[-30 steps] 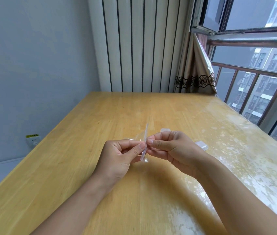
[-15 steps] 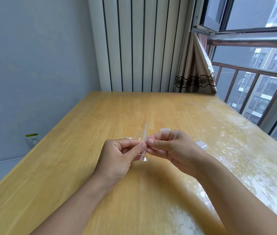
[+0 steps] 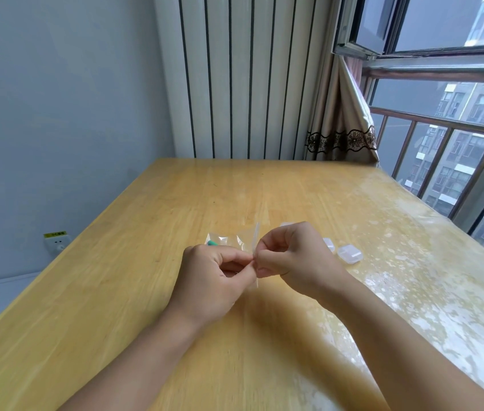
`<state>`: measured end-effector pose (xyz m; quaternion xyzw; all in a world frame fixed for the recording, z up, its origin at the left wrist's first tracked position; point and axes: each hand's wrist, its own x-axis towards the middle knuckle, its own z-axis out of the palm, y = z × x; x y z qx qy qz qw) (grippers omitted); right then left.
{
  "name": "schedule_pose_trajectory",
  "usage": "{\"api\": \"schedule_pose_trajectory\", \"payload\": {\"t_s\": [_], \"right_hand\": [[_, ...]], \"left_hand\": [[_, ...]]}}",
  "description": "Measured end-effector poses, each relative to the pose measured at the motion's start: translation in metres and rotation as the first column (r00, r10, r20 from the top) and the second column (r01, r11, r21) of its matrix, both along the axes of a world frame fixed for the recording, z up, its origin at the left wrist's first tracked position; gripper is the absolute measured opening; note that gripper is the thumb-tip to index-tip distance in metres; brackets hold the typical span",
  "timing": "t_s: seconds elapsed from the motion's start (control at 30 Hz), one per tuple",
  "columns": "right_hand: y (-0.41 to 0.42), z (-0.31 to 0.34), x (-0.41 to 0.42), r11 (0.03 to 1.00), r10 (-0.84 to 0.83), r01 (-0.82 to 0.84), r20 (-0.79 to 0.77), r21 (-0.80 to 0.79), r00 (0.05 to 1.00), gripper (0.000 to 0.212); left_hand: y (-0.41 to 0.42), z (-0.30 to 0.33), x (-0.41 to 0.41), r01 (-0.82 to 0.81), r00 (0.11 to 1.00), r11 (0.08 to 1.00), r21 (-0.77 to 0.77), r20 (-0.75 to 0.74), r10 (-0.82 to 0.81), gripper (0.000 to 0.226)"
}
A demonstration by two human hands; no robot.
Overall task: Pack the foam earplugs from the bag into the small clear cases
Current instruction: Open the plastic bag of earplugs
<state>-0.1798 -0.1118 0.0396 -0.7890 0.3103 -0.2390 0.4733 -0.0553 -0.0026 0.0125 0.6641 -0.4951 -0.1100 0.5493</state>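
A small clear plastic bag (image 3: 235, 240) hangs just above the wooden table (image 3: 116, 292), its sealed strip standing upright between my hands. My left hand (image 3: 214, 277) pinches the strip from the left with thumb and forefinger. My right hand (image 3: 291, 256) pinches it from the right, fingers curled. A green earplug (image 3: 213, 243) shows through the bag behind my left hand. A small clear case (image 3: 350, 254) lies on the table to the right of my right hand, a second case (image 3: 329, 244) peeks out beside the hand, and a third case (image 3: 286, 224) shows just beyond my knuckles.
The table runs up to a white ribbed radiator (image 3: 249, 78) at the back. A curtain (image 3: 341, 120) and a railed window (image 3: 457, 143) stand along the right edge. The left edge drops off beside a wall with a socket (image 3: 57, 241).
The bag has spread out to the left behind my left hand, and a green earplug now shows in it. Both hands keep pinching the strip in about the same place.
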Motion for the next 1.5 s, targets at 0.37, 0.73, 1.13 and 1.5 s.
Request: {"api": "schedule_pose_trajectory", "payload": {"t_s": [0.37,0.73,1.13,1.5], "right_hand": [[-0.004,-0.007,0.003,0.949,0.122,-0.144,0.097,0.279,0.988,0.012],[-0.003,-0.01,0.007,0.971,0.062,-0.078,0.077,0.225,0.995,0.02],[0.006,-0.006,0.011,0.969,-0.085,0.083,-0.001,0.233,0.996,0.007],[0.008,-0.022,0.013,0.903,-0.264,0.196,-0.135,-0.383,0.955,0.011]], "left_hand": [[-0.001,0.0,0.008,-0.002,0.999,0.998,0.07,-0.054,0.005,0.021],[-0.007,0.004,0.006,-0.012,0.909,0.998,0.063,-0.415,0.036,0.021],[-0.002,0.004,0.013,-0.376,0.885,0.92,-0.108,0.254,0.391,0.02],[-0.006,0.003,0.017,-0.514,0.764,0.841,-0.168,0.355,0.539,0.023]]}}
